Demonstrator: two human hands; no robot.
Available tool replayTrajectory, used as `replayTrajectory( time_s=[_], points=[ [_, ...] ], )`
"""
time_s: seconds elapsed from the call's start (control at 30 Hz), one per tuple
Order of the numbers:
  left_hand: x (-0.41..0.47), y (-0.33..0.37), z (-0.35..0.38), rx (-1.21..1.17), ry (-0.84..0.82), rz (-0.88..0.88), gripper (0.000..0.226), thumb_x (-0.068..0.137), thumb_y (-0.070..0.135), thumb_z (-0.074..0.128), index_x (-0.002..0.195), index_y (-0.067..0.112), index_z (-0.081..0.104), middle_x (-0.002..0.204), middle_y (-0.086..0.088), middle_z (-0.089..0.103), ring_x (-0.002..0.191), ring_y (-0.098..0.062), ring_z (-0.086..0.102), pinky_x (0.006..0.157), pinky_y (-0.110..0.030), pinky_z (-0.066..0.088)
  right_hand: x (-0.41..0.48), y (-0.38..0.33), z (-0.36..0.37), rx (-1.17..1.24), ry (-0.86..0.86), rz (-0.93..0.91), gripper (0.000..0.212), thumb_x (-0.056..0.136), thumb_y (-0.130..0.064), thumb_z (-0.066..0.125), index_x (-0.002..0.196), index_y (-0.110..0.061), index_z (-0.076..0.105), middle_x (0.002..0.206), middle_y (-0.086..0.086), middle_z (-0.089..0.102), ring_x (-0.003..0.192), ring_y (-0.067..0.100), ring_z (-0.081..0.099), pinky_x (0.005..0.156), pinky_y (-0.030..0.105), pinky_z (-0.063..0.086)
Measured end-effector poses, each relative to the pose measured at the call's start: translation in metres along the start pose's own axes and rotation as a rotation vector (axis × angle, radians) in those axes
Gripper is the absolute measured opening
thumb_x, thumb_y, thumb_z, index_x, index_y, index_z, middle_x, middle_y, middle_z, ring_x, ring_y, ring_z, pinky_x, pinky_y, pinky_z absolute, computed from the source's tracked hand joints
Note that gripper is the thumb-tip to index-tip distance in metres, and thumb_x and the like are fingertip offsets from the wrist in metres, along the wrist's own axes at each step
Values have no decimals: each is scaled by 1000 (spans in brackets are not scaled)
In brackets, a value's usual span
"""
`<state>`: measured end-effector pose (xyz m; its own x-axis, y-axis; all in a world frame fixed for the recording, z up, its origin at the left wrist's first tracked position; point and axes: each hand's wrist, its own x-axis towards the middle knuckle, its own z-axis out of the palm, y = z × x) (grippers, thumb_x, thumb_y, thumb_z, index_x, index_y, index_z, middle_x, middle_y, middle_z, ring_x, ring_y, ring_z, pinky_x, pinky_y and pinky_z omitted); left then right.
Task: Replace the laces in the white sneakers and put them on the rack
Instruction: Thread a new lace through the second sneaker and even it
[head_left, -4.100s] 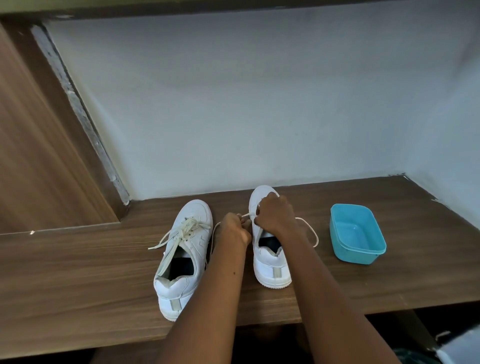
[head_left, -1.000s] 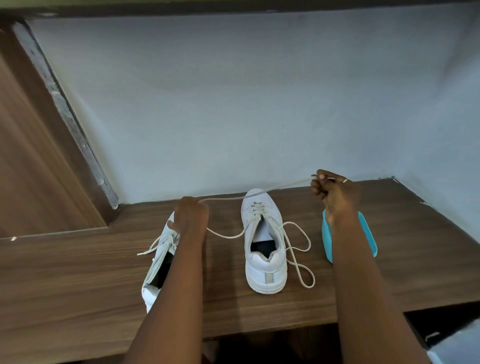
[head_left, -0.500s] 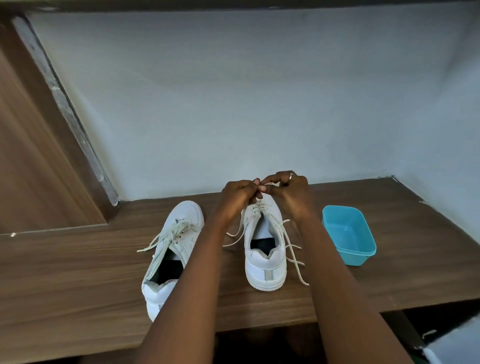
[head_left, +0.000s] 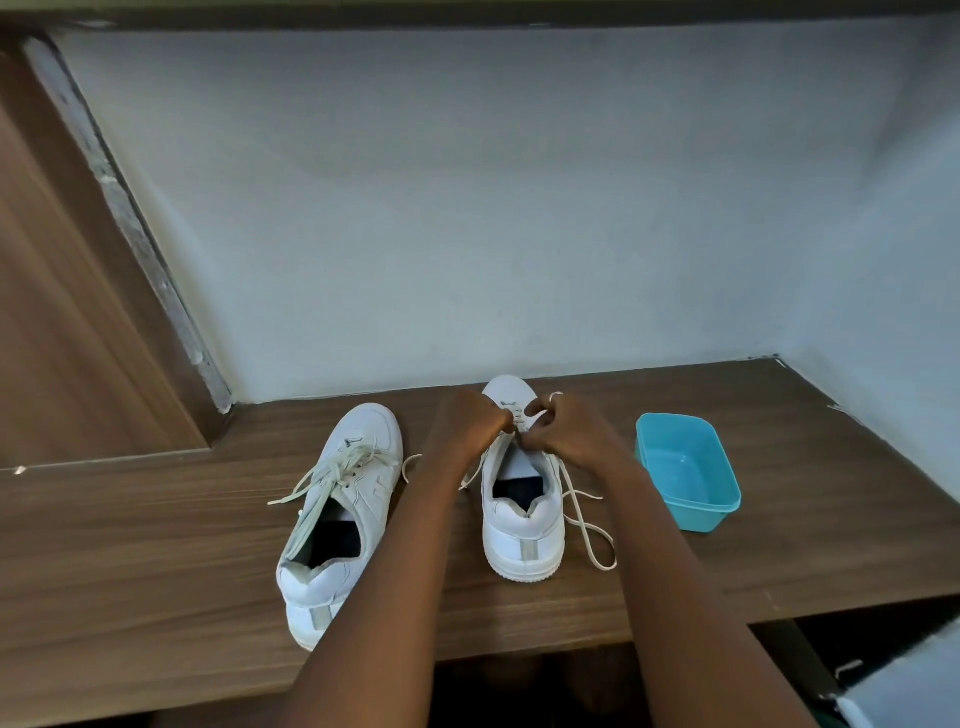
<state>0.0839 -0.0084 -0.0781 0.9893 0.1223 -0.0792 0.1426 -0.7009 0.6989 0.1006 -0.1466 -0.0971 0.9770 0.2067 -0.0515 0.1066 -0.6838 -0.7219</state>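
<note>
Two white sneakers stand heel-toward-me on a brown wooden shelf (head_left: 156, 561). The left sneaker (head_left: 340, 514) is laced, with loose lace ends spilling to its left. Over the eyelets of the right sneaker (head_left: 522, 512) both my hands meet. My left hand (head_left: 470, 421) has its fingers curled on the white lace at the left eyelet row. My right hand (head_left: 563, 428) pinches the same lace (head_left: 587, 519), whose free end loops down on the shelf to the right of the shoe. My hands hide the upper eyelets.
A turquoise plastic tub (head_left: 691, 470) sits to the right of the right sneaker. A pale wall (head_left: 467, 208) closes the back and right of the shelf, and a wooden panel (head_left: 67, 322) stands at the left. The shelf's front edge runs below the heels.
A second ago my hands were spread wide, pulling the lace taut. They came together above the right sneaker and have now dropped lower onto its eyelets.
</note>
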Motion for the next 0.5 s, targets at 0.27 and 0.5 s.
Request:
replayTrajectory(
  time_s=[0.27, 0.5],
  points=[
    [-3, 5, 10, 1, 6, 23, 48, 81, 11, 63, 48, 13, 29, 50, -1, 29, 49, -12, 27, 40, -17, 20, 5, 10, 1, 220, 86, 124, 22, 76, 10, 58, 93, -3, 66, 83, 13, 64, 61, 16, 58, 58, 25, 52],
    [3, 3, 21, 5, -23, -13, 37, 84, 13, 61, 54, 4, 40, 55, 0, 33, 55, -9, 35, 38, -15, 25, 8, 15, 1, 432, 32, 185, 18, 80, 13, 60, 89, -2, 63, 92, 18, 64, 84, 26, 64, 73, 32, 57]
  ],
)
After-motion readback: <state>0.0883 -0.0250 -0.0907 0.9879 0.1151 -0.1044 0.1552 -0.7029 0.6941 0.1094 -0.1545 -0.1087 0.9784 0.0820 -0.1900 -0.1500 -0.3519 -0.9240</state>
